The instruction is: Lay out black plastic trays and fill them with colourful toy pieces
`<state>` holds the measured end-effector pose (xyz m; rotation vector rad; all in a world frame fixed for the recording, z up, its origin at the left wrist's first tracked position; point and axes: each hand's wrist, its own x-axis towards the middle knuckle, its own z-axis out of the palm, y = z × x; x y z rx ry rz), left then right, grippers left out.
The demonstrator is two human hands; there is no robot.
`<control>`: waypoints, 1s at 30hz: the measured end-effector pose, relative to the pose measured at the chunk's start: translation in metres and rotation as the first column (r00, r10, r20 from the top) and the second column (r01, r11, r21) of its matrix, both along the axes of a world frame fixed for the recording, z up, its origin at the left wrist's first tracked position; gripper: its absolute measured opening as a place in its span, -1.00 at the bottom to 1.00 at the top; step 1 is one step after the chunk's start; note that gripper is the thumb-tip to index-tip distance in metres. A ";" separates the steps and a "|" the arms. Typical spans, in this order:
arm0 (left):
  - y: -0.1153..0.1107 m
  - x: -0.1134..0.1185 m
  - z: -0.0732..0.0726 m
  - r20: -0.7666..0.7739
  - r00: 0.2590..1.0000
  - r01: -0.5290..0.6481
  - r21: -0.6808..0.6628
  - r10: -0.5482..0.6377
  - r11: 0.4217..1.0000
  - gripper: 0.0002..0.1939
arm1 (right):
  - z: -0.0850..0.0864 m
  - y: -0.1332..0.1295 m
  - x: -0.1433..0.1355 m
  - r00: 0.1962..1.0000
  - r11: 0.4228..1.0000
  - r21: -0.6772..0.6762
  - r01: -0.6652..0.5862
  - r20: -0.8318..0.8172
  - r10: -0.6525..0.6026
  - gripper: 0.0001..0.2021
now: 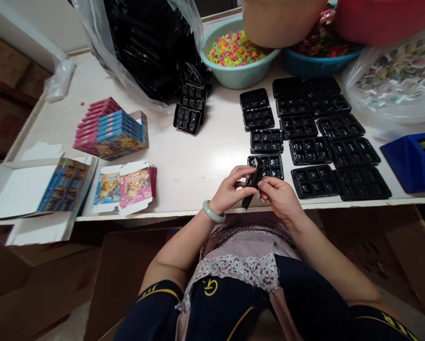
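Near the table's front edge, my left hand (234,188) grips a small black plastic tray (254,182), which is tilted on its side. The fingers of my right hand (280,198) are pinched together against the tray's right side. Behind the held piece, a black six-compartment tray (274,166) lies on the table. More such trays stand in columns to the right, among them a nearby one (314,182). A short stack of black trays (187,118) sits farther back, by a plastic bag (151,52) full of them.
Pink and blue boxes (118,130), flat printed cartons (136,183) and an open white carton (16,189) are at left. Behind are a bowl of colourful rings (239,76), a blue bowl (304,65) and a bag of wrapped pieces (400,71). A blue tape dispenser (409,161) stands right.
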<state>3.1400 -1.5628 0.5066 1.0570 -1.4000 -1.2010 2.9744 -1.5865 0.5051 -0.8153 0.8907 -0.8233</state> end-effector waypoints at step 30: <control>0.000 0.001 -0.002 -0.075 0.996 -0.055 0.017 0.056 0.998 -0.56 | -0.002 0.001 0.010 0.998 0.979 -0.202 0.025 -0.058 -0.037 -0.69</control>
